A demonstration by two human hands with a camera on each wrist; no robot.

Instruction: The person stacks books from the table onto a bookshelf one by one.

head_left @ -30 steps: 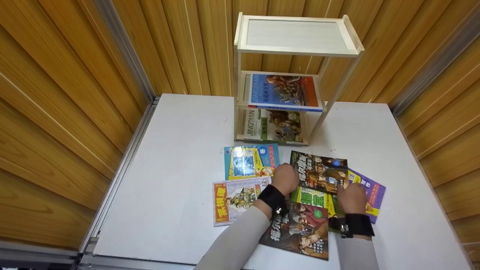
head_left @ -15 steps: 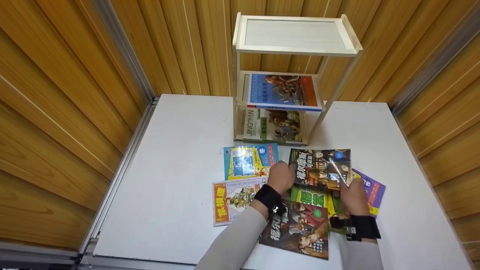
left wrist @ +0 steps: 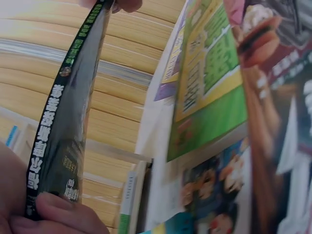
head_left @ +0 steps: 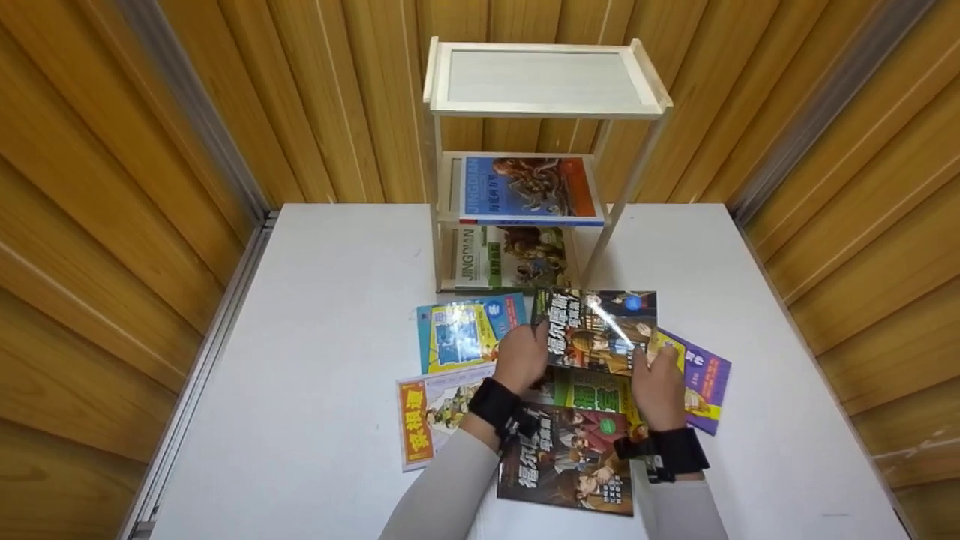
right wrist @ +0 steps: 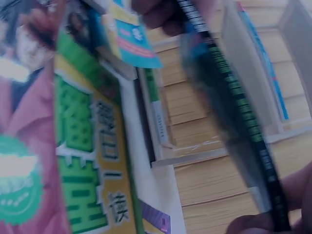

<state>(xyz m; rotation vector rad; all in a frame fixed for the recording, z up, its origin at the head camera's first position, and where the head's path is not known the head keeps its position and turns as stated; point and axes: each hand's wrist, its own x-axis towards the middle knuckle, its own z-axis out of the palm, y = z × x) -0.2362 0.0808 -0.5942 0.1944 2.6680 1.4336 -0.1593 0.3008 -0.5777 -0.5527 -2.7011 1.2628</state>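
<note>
A dark comic-style book (head_left: 600, 330) is held up between both hands, tilted, above other books. My left hand (head_left: 523, 358) grips its left end, and in the left wrist view the left fingers (left wrist: 70, 217) curl round it beside the black spine. At its right end, my right hand (head_left: 661, 388) pinches the book, thumb on the cover; the right wrist view shows fingers (right wrist: 253, 224) on either side of the spine. Beneath it lie a green-and-yellow book (head_left: 592, 390), partly covered, and a similar dark book (head_left: 570, 461). A purple book (head_left: 709, 375) sticks out behind the right hand.
A pale wooden shelf rack (head_left: 547, 112) stands at the back. A blue-and-red book (head_left: 532, 186) lies on its middle tier, a white-and-green book (head_left: 517, 259) on the bottom one. Left of the hands lie a light-blue book (head_left: 472, 330) and an orange-and-lilac book (head_left: 439, 416).
Both hands have lifted the dark book off the pile, tilted it and brought it nearer the rack. The head view has shifted, so the scene sits further left.
</note>
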